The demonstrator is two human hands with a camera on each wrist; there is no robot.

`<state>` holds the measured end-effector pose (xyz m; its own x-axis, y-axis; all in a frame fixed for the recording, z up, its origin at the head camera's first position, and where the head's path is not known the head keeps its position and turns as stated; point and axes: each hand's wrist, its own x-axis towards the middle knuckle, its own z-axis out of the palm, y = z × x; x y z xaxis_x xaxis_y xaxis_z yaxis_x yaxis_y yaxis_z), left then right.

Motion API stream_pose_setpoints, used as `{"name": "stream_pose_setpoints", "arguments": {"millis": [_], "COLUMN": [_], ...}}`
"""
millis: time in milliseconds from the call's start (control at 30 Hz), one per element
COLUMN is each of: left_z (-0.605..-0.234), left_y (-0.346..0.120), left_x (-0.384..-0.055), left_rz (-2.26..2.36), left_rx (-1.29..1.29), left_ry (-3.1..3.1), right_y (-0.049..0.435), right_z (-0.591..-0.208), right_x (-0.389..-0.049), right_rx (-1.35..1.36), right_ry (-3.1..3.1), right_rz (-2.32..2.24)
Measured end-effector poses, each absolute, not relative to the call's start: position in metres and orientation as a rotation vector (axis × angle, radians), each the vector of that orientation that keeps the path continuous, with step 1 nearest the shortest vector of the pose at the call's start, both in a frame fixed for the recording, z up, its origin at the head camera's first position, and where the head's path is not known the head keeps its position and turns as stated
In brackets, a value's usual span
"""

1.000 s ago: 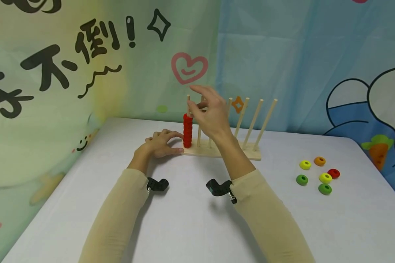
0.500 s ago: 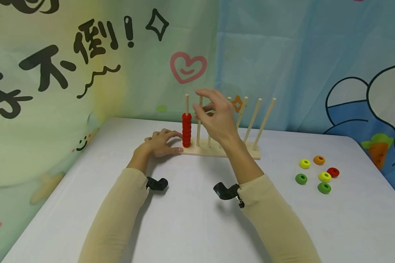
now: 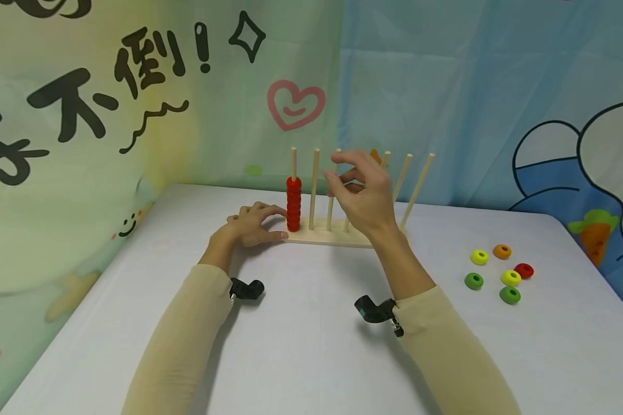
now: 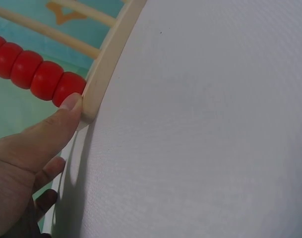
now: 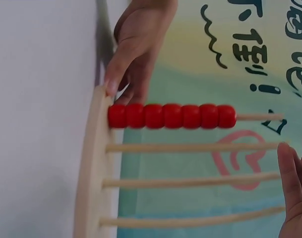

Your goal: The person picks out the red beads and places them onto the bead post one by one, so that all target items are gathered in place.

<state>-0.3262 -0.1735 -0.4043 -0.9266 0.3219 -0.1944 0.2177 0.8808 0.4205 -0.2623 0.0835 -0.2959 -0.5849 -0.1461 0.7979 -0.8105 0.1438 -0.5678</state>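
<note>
A wooden peg rack (image 3: 322, 237) stands on the table with a row of upright pegs. Several red beads (image 3: 293, 204) are stacked on its leftmost peg, whose top sticks out bare. My left hand (image 3: 251, 225) grips the left end of the base, thumb at the front corner; the left wrist view shows the thumb (image 4: 51, 126) against the wood beside the lowest red bead. In mid-air before the middle pegs is my right hand (image 3: 366, 193), thumb and forefinger apart and nothing between them. It hides part of the pegs behind it.
Loose beads lie on the table at the right: two yellow (image 3: 511, 278), two green (image 3: 510, 295), one orange (image 3: 502, 251) and one red (image 3: 524, 271). A printed cloth (image 3: 420, 86) hangs behind the white table (image 3: 301, 346).
My right hand has moved right and slightly down, away from the top of the red stack and past the second peg. My left hand has stayed at the base end.
</note>
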Motion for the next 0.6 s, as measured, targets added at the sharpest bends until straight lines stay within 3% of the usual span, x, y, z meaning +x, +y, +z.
{"name": "stream_pose_setpoints", "arguments": {"millis": [600], "left_z": [-0.403], "left_y": [-0.173], "left_x": [-0.326], "left_rz": [0.572], "left_rx": [0.415], "left_ry": [2.790], "right_y": [0.148], "right_z": [-0.329], "right_x": [-0.260], "right_rx": [0.918], "right_ry": [-1.877], "right_rz": [1.379]}}
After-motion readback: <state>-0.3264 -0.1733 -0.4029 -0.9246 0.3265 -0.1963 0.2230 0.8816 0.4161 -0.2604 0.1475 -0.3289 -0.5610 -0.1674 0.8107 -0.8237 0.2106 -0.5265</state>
